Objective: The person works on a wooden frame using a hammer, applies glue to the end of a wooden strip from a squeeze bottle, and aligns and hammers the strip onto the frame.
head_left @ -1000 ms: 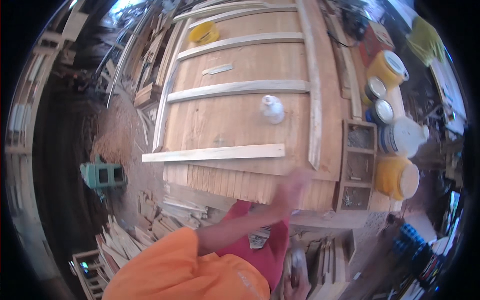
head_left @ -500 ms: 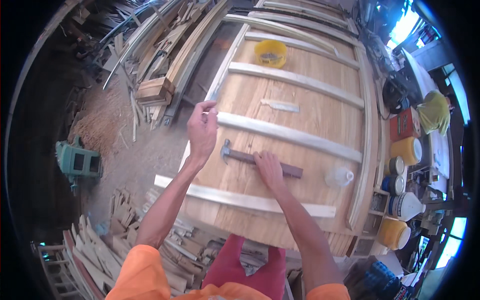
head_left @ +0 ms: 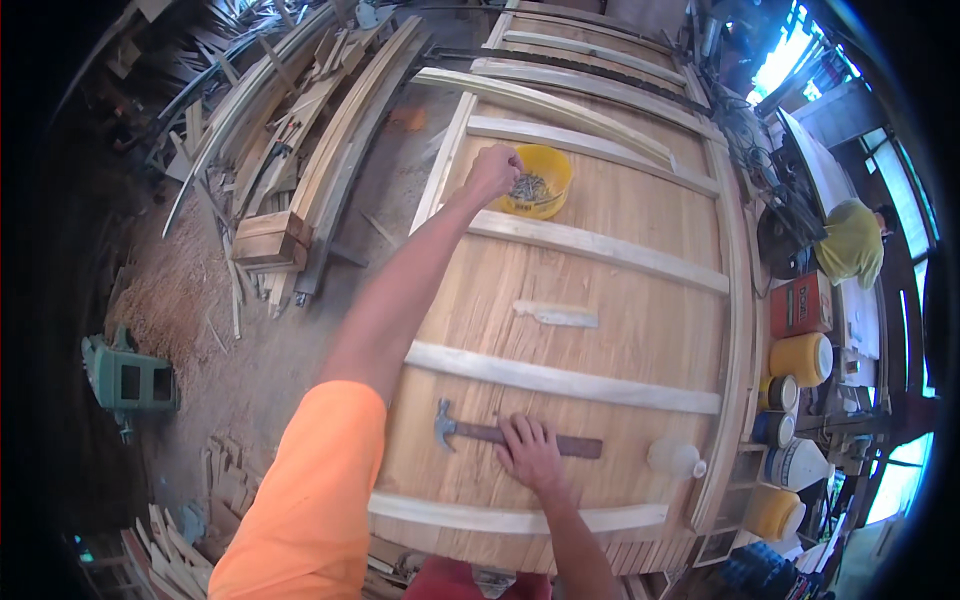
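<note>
My left hand reaches to the left rim of a yellow plastic tub with many loose nails in it. Its fingers are curled together in a pinch at the rim; anything between the fingertips is hidden. Closer to me, my right hand grips the dark wooden handle of a claw hammer. The hammer lies flat on the wooden panel, its metal head pointing left. Pale wooden slats cross the panel, one on each side of the hammer.
A thin pale strip lies mid-panel. A translucent bottle lies near the panel's right edge. Paint cans and jugs line the right side, with a person in a yellow shirt beyond. Long boards and a green machine are left.
My left hand has moved forward from beside a slat to the tub of nails. My view has shifted farther up the panel. My right hand stays on the hammer.
</note>
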The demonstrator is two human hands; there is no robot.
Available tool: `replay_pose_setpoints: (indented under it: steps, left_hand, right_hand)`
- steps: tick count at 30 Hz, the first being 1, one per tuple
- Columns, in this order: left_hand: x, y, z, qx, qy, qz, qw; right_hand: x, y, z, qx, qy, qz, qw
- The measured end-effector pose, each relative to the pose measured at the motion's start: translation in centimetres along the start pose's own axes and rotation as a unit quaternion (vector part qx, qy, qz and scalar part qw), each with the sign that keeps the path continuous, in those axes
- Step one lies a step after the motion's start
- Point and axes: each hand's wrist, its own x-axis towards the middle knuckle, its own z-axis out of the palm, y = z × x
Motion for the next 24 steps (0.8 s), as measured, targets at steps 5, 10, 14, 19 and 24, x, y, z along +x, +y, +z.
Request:
replay_pose_setpoints:
  steps: [5, 10, 14, 19, 24]
  left_hand:
    - [7.1, -0.1, 6.5, 0.177, -0.040, 0.083, 0.980]
    - [10.0, -2.4, 8.7, 0.268, -0.091, 0.058, 0.957]
    - [10.8, -3.1, 9.4, 0.372, -0.151, 0.124, 0.907]
    - [11.7, -4.3, 10.1, 0.422, -0.189, 0.180, 0.868]
    - [12.1, -6.1, 10.8, 0.467, -0.171, 0.157, 0.853]
  right_hand:
    - [-0.3, 1.8, -0.2, 0.002, -0.013, 0.023, 1.000]
    - [0.1, 2.4, 0.2, 0.003, -0.015, 0.006, 1.000]
    - [0.0, 2.8, 0.3, 0.006, -0.025, 0.016, 1.000]
    - [-0.5, 2.8, 0.6, 0.007, -0.029, 0.021, 0.999]
    - [0.0, 2.6, 0.8, 0.016, -0.032, 0.016, 0.999]
